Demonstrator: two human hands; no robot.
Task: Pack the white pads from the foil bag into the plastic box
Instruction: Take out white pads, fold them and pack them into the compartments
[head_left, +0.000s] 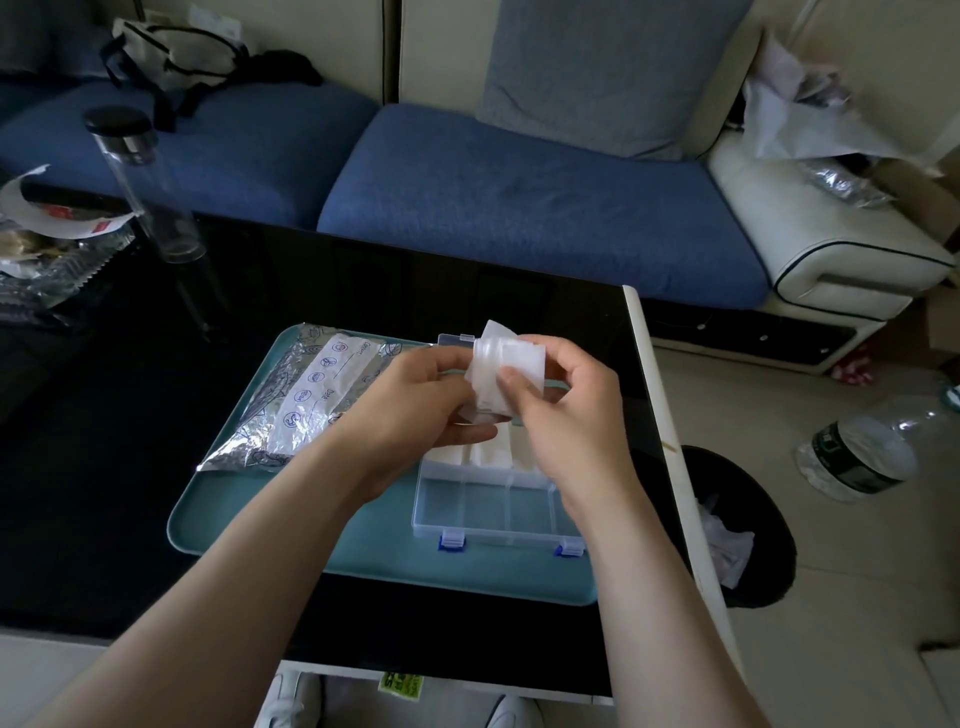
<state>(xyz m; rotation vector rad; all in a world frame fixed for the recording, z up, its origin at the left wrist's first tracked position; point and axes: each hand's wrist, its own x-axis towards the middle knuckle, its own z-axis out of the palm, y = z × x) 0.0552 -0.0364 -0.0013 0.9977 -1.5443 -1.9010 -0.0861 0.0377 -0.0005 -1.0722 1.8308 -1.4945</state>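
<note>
Both grips meet above the plastic box (498, 514). The left grip (415, 400) holds a stack of white pads (498, 369) from the left, fingers curled round it, and the right grip (566, 415) pinches it, thumb pressed on its near face. The stack hangs over the box's far compartments, which already hold pads. The near row looks empty, so the next drop probably lies down and nearer. The foil bag (306, 395) lies left on the teal tray (363, 551).

Table (415, 291): glossy black, white edge.
Tray (311, 519): teal, on table, bearing foil bag (291, 410) and plastic box (488, 512).
Bottle (150, 192): clear, black-capped, upright, far left.
Wrappers (47, 244): crumpled, left edge.
</note>
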